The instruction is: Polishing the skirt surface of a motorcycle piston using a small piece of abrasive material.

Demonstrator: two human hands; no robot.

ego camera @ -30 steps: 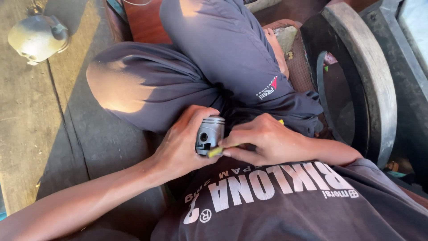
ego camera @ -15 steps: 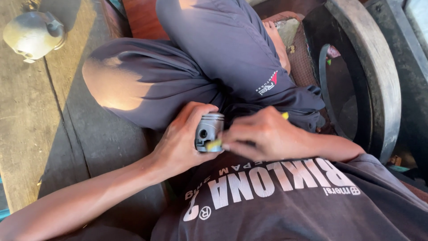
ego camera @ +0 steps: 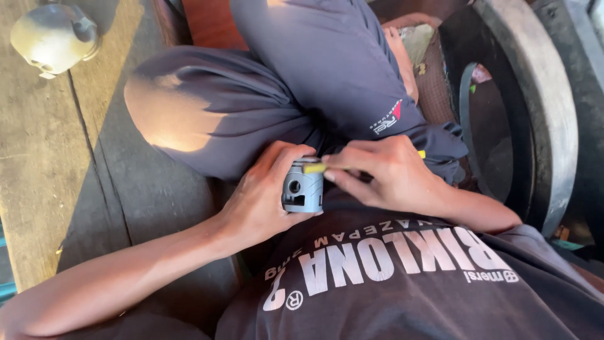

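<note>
Two bare hands meet over the person's lap, low in the middle of the head view. On the dark grey shirt below them runs a band of large white block lettering, seen upside down, with a smaller line above it and a round mark at one end; a small red-and-white logo patch sits on the dark trousers near the bent knee. The left hand wraps its fingers and thumb around a piston, a short grey metal cylinder with a dull cast surface, a round pin hole in its side wall and a squared cutout below the hole. It stands roughly upright in that grasp, just above the shirt. The right hand is clenched around a slim yellow-handled tool, whose yellow end lies across the piston's top edge; another yellow bit shows past the knuckles. To the right stands a worn, dusty black tyre. At upper left, a rounded, pale metal engine part rests on the weathered wooden boards.
</note>
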